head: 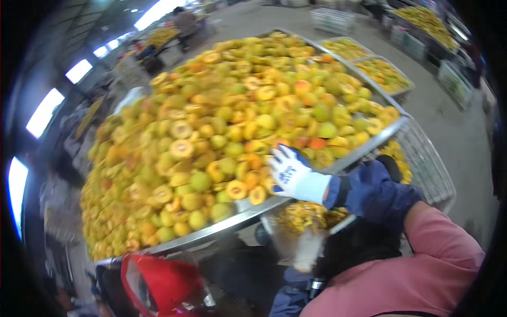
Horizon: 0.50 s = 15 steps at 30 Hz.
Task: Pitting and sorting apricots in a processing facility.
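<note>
A large heap of yellow peaches (222,130), many cut into halves, covers a metal-rimmed table (253,210). My right hand (295,174), in a white knit glove with blue coating, rests against the peaches at the near rim. Its fingers are spread, but the palm is turned away and whatever lies under it is hidden. Lower down, my left hand (309,245), also in a pale glove, is blurred over a crate (342,225) of yellow fruit pieces below the rim. Whether that hand holds anything is unclear. Navy sleeve covers reach over both forearms.
A red bag (162,283) hangs below the near rim. Stacked plastic crates (429,162) stand at the right, beside the table. Beyond the far rim are two crates of peaches (382,75). Other fruit tables (427,25) and blurred people stand farther off.
</note>
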Motion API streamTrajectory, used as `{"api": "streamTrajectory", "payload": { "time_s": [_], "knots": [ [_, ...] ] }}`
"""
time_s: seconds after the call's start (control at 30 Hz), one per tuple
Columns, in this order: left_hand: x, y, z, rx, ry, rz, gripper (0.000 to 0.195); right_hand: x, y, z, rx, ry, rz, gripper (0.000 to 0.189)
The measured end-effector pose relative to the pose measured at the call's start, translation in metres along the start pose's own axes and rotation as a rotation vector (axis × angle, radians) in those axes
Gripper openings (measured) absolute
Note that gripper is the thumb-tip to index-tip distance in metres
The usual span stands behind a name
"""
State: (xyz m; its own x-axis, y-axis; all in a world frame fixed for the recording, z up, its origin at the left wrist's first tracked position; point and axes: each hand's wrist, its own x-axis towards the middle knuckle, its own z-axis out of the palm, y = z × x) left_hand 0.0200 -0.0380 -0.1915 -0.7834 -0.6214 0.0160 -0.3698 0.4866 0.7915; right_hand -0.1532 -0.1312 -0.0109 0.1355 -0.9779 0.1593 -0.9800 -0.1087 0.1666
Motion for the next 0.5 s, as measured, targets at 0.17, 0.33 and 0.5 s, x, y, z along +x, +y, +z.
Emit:
{"api": "streamTrajectory", "payload": {
  "time_s": [0.17,0.33,0.5],
  "knots": [
    [-0.003,0.074,-0.062,-0.761,-0.071,-0.651,0.026,0.02,-0.009,0.003,0.07,0.029,0.006,0.049],
    [-0.004,0.077,-0.059,-0.593,0.017,-0.568,0.03,0.003,0.011,0.007,0.451,0.364,0.078,0.051],
    [-0.013,0.105,-0.08,-0.722,0.14,-0.527,0.025,-0.041,0.038,-0.026,1.722,0.443,0.411,0.033]
  ]
}}
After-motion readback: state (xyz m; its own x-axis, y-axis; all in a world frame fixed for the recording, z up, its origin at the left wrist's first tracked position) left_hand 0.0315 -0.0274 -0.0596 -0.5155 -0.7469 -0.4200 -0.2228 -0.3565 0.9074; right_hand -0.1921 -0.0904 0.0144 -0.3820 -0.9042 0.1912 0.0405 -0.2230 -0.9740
